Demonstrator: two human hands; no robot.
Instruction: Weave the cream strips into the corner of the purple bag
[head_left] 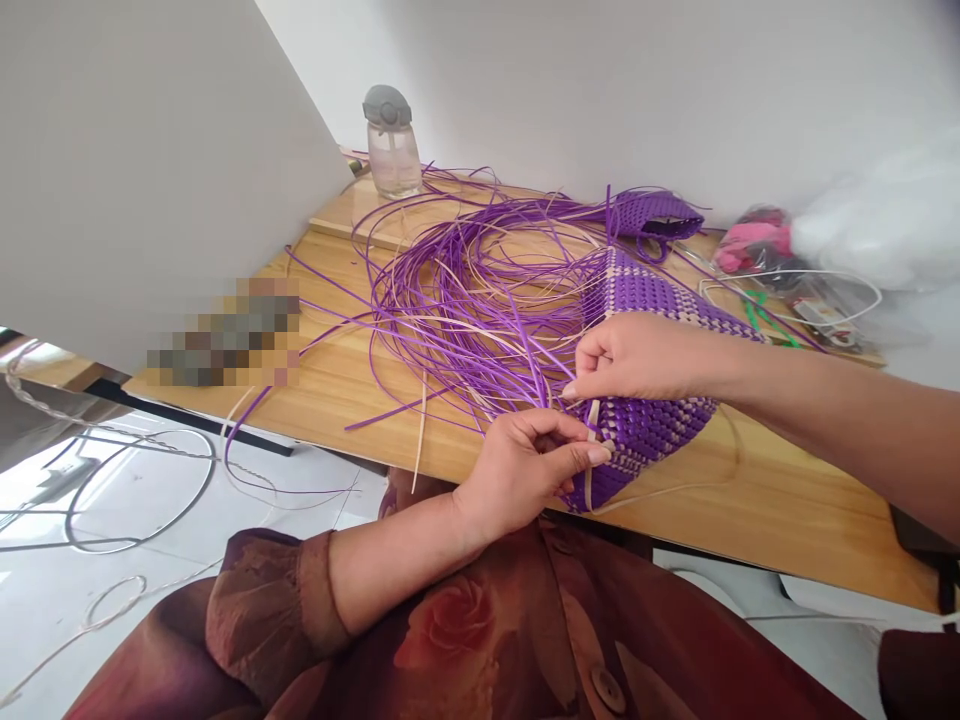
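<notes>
A purple and cream woven basket (652,425) lies on its side near the table's front edge. Long loose purple strands (450,290), mixed with cream ones, fan out from its rim to the left. My left hand (529,460) pinches a cream strip (592,425) at the basket's near edge, thumb against forefinger. Just above it, my right hand (622,355) is closed, its thumb and fingertip pressed together over the strands by the rim. Whatever sits between those right fingertips is too small to make out.
A clear bottle with a grey lid (391,145) stands at the back. A smaller purple woven piece (656,215) lies behind the basket. To the right are plastic bags (862,240), a pink bundle (754,240) and a white cable. Wire coils (142,490) lie on the floor at left.
</notes>
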